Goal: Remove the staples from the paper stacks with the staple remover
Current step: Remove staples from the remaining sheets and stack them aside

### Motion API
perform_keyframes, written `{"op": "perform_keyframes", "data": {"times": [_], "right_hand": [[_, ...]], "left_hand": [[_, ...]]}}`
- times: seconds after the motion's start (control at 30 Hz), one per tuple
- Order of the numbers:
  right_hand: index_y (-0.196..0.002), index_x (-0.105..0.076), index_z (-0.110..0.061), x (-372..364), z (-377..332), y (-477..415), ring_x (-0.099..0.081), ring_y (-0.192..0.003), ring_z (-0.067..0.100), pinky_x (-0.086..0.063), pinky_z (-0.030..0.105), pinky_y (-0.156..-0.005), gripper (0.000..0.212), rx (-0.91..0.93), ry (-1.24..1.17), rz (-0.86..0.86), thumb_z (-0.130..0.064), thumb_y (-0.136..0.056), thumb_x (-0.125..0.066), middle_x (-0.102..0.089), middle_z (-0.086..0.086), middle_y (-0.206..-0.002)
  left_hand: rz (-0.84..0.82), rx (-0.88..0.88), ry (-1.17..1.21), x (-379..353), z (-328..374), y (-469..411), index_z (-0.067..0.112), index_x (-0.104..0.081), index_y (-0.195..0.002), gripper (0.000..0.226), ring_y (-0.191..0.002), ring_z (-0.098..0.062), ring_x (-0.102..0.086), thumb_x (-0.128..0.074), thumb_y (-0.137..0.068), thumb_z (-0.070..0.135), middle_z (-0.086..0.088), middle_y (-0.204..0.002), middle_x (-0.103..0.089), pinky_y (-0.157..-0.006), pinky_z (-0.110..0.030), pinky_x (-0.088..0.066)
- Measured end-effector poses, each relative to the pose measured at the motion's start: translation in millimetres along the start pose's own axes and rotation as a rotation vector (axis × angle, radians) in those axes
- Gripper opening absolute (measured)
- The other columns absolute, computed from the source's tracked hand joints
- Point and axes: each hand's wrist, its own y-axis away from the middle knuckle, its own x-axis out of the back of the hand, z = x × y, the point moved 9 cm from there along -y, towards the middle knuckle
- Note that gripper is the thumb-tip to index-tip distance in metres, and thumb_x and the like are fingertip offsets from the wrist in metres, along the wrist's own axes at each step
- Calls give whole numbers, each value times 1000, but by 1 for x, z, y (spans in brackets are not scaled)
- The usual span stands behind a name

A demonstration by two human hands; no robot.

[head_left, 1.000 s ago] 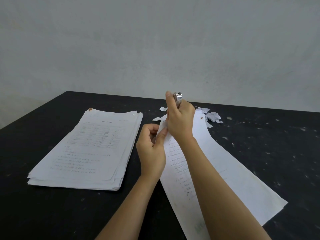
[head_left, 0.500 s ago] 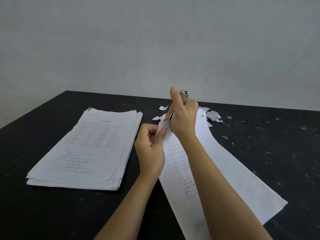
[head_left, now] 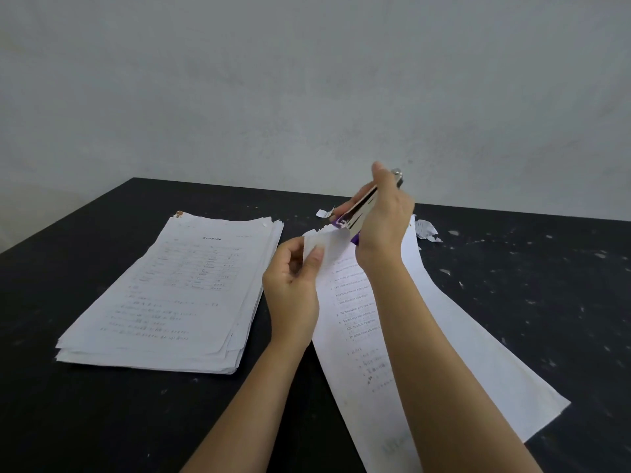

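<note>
Left hand [head_left: 290, 288] pinching top corner of sheets [head_left: 348, 312], thumb on front, fingers curling behind. Right hand [head_left: 386, 227] gripping remover [head_left: 358, 213], its nose sitting at that corner, just above left thumb. Sheets running under right forearm toward body. Paper looking thin, limp, tear-prone: hold close beside staple. Second pile [head_left: 177, 295] lying left of left hand. Black speckled table [head_left: 512, 302]; scraps [head_left: 425, 230] beyond right hand; bare grey wall [head_left: 307, 80] behind.

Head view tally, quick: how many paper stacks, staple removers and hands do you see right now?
2 paper stacks: flat pile, held stack
1 staple remover
2 hands: left hand, right hand
Total: 5
</note>
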Motion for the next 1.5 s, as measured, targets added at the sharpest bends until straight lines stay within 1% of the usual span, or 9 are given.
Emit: {"op": "perform_keyframes", "data": {"times": [0.17,0.43,0.63,0.8,0.97,1.13,1.27,1.43,1.5], "right_hand": [[-46,-51,-11,2,-5,-2,-56,-33,25,-43,18,-38,49,42,29,-20,-25,-93,-49,-55,11,-37],[-56,-50,11,-25,-6,7,-56,-35,17,-40,19,-40,58,180,262,-192,-40,-85,-49,-52,40,-58],[-44,-42,-11,-24,1,5,-56,-35,18,-36,21,-40,53,127,371,-230,-43,-86,-48,-45,1,-34],[-34,-36,-17,-24,3,9,-37,-33,8,-32,22,-42,60,146,416,-204,-40,-87,-50,-35,-8,-32],[-49,-33,12,-21,-2,13,-33,-43,29,-31,36,-45,67,192,412,-128,-42,-84,-53,-37,33,-46],[-50,-29,4,-16,3,12,-28,-46,30,-34,44,-43,61,159,406,-85,-33,-82,-65,-28,11,-48],[-51,-34,9,-7,12,9,-32,-50,28,-39,45,-47,57,95,430,-35,-26,-82,-66,-33,10,-53],[-47,-23,-16,-3,1,4,-25,-50,27,-29,39,-43,53,111,412,-17,-23,-80,-65,-22,5,-50],[-47,-25,-12,-4,0,4,-20,-50,32,-31,42,-43,52,124,410,-18,-19,-81,-63,-21,6,-50]], "left_hand": [[-38,-27,-29,-1,4,-2,32,-58,-66,28,-59,5,-50,-63,-88,16,20,-60,-54,-54,-6,-38],[-61,-161,-107,-8,19,6,34,-64,-83,21,-74,-3,-57,-65,-85,14,6,-80,-61,-67,-18,-49],[-15,-183,-123,-5,22,7,29,-61,-83,17,-73,0,-57,-65,-85,12,12,-78,-59,-64,-10,-46],[19,-142,-38,-3,21,8,33,-58,-83,19,-73,-3,-59,-67,-83,17,14,-75,-62,-66,-14,-48],[-11,-168,-107,-7,22,10,34,-57,-88,15,-80,-3,-59,-65,-84,21,11,-85,-63,-71,-13,-48],[-7,-121,-91,-7,15,10,21,-66,-92,8,-77,-3,-61,-64,-85,21,9,-83,-67,-68,-12,-48],[-55,-36,-28,-11,9,10,22,-67,-87,6,-69,2,-61,-67,-84,17,17,-71,-67,-63,-9,-45],[-141,-25,-37,-16,12,5,24,-70,-88,13,-71,-4,-63,-74,-77,17,11,-75,-70,-64,-15,-50],[-124,-40,-43,-15,13,5,23,-70,-82,12,-67,-3,-61,-75,-75,15,11,-71,-69,-62,-14,-48]]}}
